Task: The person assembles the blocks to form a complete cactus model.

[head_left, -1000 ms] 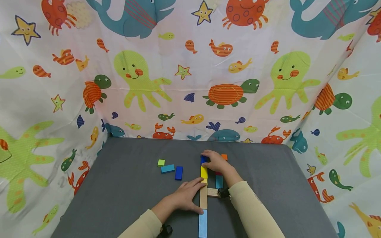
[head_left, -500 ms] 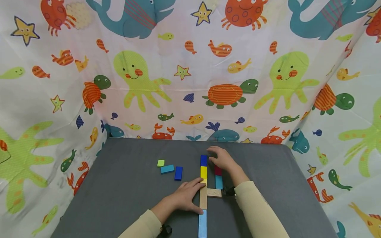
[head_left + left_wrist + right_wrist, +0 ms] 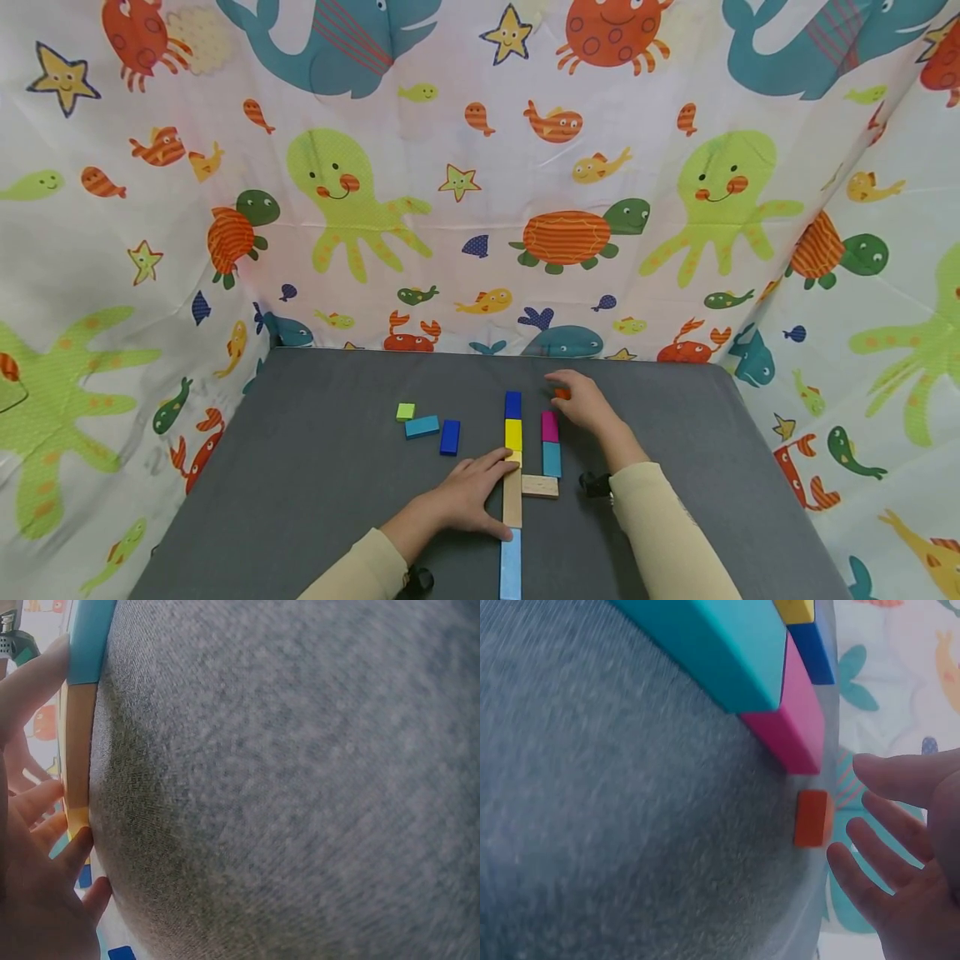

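Note:
A straight column of blocks runs toward me: dark blue point(image 3: 513, 405), yellow point(image 3: 513, 434), a pale piece mostly under fingertips, plain wood point(image 3: 513, 500) and light blue point(image 3: 511, 567). My left hand point(image 3: 467, 496) rests along it, thumb at the light blue block and extended fingertips near the yellow end. A plain wooden crosspiece point(image 3: 540, 487) juts right from the column, with a teal block point(image 3: 551, 459) and a magenta block point(image 3: 550, 427) lined up beyond it. Over a small orange block point(image 3: 811, 819), my right hand point(image 3: 588, 410) hovers with thumb and fingers spread, holding nothing.
Left of the column lie a lime green cube point(image 3: 406, 412), a blue block point(image 3: 422, 427) and a dark blue block point(image 3: 450, 437). A grey cloth covers the table point(image 3: 300, 500). A curtain point(image 3: 465, 217) printed with sea animals hangs behind it and at both sides.
My right hand has left the dark blue block at the column's far end and moved right to the orange block, uncovering the magenta block. My left hand has stayed in place.

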Action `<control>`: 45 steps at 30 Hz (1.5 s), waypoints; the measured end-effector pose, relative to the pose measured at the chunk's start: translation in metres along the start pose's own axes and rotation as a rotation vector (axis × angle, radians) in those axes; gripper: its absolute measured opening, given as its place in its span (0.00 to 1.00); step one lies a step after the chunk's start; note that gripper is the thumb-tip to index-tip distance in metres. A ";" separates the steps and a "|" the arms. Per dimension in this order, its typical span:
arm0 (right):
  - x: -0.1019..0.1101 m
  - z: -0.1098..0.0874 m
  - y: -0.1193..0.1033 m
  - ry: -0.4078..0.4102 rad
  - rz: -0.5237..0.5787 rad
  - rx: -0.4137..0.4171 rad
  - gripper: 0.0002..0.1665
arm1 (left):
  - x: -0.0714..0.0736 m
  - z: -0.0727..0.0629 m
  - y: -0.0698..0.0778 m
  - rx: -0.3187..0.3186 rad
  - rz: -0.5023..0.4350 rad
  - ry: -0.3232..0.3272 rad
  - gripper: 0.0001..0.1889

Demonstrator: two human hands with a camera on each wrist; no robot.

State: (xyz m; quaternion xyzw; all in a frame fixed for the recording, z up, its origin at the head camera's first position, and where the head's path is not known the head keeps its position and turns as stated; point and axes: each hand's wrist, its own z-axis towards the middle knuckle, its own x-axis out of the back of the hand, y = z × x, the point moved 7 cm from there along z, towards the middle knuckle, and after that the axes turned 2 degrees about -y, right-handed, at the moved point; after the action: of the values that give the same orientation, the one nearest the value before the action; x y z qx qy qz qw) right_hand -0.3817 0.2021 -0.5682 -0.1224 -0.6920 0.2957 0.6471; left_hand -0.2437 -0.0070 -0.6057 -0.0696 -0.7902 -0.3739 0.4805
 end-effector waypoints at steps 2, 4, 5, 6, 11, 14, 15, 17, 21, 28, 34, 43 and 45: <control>0.001 -0.001 0.003 0.003 -0.003 -0.007 0.27 | 0.000 0.000 0.000 0.001 -0.003 -0.001 0.56; 0.001 -0.002 0.006 0.000 -0.008 -0.016 0.27 | 0.000 0.000 0.000 0.002 -0.007 -0.003 0.56; 0.001 -0.002 0.007 -0.003 -0.009 -0.021 0.27 | -0.001 0.000 0.000 0.003 -0.009 -0.005 0.56; 0.000 -0.003 0.009 -0.008 -0.014 -0.026 0.27 | -0.001 0.001 -0.001 0.004 -0.011 -0.007 0.56; 0.000 -0.004 0.017 -0.021 -0.015 -0.057 0.27 | 0.000 0.001 -0.001 0.010 -0.012 -0.013 0.55; 0.000 -0.004 0.020 -0.031 -0.016 -0.071 0.27 | 0.001 0.001 0.000 0.011 -0.016 -0.016 0.55; 0.000 -0.004 0.021 -0.039 -0.017 -0.076 0.27 | 0.001 0.001 0.000 0.009 -0.016 -0.016 0.55; -0.001 -0.005 0.023 -0.054 -0.021 -0.089 0.26 | 0.000 0.001 0.000 0.006 -0.019 -0.017 0.56; -0.003 -0.004 0.026 -0.072 -0.043 -0.098 0.24 | -0.002 0.000 0.000 -0.001 -0.022 -0.015 0.56; 0.002 0.005 0.021 -0.044 -0.061 -0.109 0.21 | 0.001 0.000 0.000 0.004 -0.020 -0.013 0.56; 0.008 0.012 0.009 -0.005 -0.061 -0.098 0.22 | 0.003 0.000 0.000 0.013 -0.015 -0.016 0.55; 0.000 0.017 -0.008 -0.022 -0.027 -0.088 0.23 | 0.005 0.000 0.003 -0.002 -0.015 -0.015 0.56; -0.002 0.019 -0.012 -0.024 -0.014 -0.076 0.23 | 0.004 0.000 0.002 0.001 -0.014 -0.016 0.56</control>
State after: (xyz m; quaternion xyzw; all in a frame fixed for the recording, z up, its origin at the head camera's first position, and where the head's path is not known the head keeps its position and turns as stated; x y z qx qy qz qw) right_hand -0.3975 0.1861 -0.5629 -0.1387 -0.7113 0.2660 0.6356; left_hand -0.2452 -0.0064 -0.6011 -0.0667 -0.7946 -0.3762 0.4718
